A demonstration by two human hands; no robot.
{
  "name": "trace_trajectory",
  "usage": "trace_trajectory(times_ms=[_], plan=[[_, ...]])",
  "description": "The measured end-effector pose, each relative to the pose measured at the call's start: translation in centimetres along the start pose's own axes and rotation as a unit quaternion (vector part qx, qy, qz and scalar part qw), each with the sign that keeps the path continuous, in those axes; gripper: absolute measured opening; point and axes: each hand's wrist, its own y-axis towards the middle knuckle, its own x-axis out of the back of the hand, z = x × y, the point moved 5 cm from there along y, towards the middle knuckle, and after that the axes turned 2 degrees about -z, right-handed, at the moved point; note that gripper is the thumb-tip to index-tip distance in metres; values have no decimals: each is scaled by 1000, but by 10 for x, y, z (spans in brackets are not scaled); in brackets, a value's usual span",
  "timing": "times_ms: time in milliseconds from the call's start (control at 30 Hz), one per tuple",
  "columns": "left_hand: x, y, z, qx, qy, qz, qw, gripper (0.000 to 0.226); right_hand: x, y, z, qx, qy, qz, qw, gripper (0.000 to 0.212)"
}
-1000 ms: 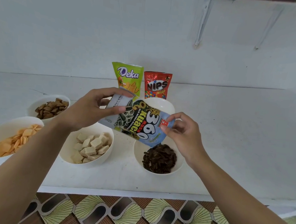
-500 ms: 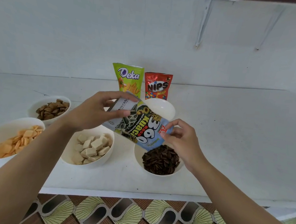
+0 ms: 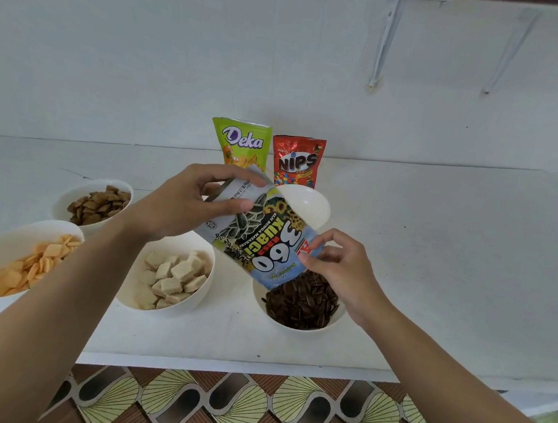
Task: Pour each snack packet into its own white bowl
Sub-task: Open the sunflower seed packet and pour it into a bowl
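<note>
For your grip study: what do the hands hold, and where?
The seed packet: left hand grips its raised end, right hand pinches its lower right edge.

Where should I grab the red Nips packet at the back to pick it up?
The red packet stands upright by the wall, the green packet crowds its left and an empty bowl sits in front. So, after setting down the seed packet, probably pinch the red one's flat top seam, coming from above and slightly right.
</note>
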Motion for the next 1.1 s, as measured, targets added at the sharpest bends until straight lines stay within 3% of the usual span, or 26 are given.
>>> trace_trajectory(times_ms=[233,567,767,933,1100], plan=[[3,0,-6,-10,-22,-21,999,34,7,-2,12,55,21,-60,996,15],[-6,3,-8,-23,-20,2,1000,37,1,1,1,11,-22,-51,998,16],[3,5,-7,-37,4,-26,999,35,9,-5,10,60,58,-75,994,12],[-2,7,-12,-77,37,-52,995,31,-1,-4,-1,17,18,-20,1000,16],[-15,12,-16,-83,74,9,994,30,8,0,-7,-17,-51,-55,997,19]])
